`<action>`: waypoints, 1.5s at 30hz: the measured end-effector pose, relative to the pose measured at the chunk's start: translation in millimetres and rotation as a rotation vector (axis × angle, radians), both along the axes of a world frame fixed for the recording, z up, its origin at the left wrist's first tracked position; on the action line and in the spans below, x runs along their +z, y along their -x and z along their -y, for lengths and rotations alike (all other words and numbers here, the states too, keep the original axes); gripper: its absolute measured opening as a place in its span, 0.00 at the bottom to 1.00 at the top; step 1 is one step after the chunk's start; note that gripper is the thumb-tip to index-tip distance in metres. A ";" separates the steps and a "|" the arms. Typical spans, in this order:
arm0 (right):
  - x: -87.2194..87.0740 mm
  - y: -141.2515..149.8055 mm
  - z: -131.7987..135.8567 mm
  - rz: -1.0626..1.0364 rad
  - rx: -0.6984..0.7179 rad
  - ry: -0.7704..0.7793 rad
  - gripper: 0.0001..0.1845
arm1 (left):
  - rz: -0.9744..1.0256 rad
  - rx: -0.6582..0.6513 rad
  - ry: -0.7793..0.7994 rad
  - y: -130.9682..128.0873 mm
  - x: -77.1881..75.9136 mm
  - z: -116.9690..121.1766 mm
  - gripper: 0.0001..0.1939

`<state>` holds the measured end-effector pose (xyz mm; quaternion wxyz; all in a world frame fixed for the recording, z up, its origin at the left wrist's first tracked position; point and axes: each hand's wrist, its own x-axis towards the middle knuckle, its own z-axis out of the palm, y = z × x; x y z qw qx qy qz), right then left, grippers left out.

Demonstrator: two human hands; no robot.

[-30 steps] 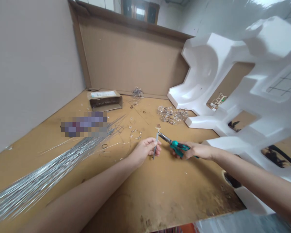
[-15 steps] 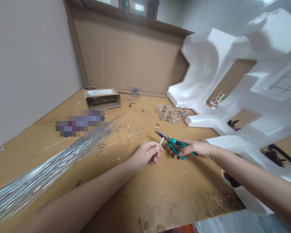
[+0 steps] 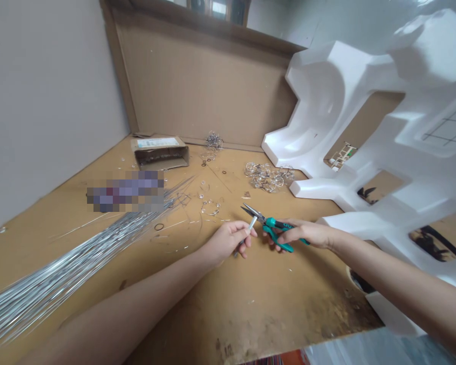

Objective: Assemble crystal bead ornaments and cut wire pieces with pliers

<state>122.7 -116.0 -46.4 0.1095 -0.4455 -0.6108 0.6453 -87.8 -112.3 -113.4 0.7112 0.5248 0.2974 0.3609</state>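
Pinched in the fingers of my left hand (image 3: 230,238) is a thin pale rod (image 3: 253,222), its upper end pointing toward the tool beside it. My right hand (image 3: 298,234) is wrapped around the teal and black handles of long-nose pliers (image 3: 275,224). The pliers' jaws stand slightly apart, close to the top of the rod; I cannot tell whether they touch it. Left of my hands lies a long bundle of silvery wires (image 3: 87,261). Beyond them sits a small ring of wire with clear beads (image 3: 211,207).
A pile of bent wire loops (image 3: 264,176) lies near the white foam packing (image 3: 315,101) on the right. A small cardboard box (image 3: 161,153) and a wire tangle (image 3: 214,141) are at the back, before a cardboard wall (image 3: 205,76). A blurred-out purple item (image 3: 133,188) lies left.
The pliers' handles have spread a little in my right hand. My left hand and the pale rod have hardly moved.
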 end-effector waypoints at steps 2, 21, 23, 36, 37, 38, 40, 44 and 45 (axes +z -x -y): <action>0.5 -0.6 1.0 -0.003 -0.013 0.003 0.18 | -0.005 -0.006 0.001 0.2 -0.6 -0.2 0.08; -6.4 13.1 4.6 0.165 -0.135 -0.046 0.13 | -0.079 -0.052 -0.035 3.6 -2.5 -2.8 0.11; -7.7 16.4 4.6 0.194 -0.145 -0.068 0.13 | -0.094 -0.052 -0.054 3.9 -3.0 -3.2 0.11; -21.5 16.3 10.1 0.534 -0.103 -0.495 0.07 | -0.129 -0.068 -0.079 3.7 -5.5 -2.7 0.11; -23.0 16.6 10.8 0.554 -0.101 -0.541 0.07 | -0.132 -0.065 -0.082 3.7 -5.9 -2.6 0.11; -24.1 16.9 11.4 0.570 -0.100 -0.585 0.06 | -0.135 -0.061 -0.088 3.6 -6.5 -2.6 0.10; -25.2 17.3 12.5 0.603 -0.102 -0.651 0.05 | -0.142 -0.056 -0.103 3.2 -8.3 -3.1 0.10; -25.8 17.5 14.7 0.671 -0.116 -0.691 0.04 | -0.161 -0.056 -0.138 2.0 -13.9 -5.3 0.11; -26.2 17.9 15.1 0.682 -0.124 -0.698 0.03 | -0.162 -0.057 -0.141 1.9 -15.1 -5.9 0.10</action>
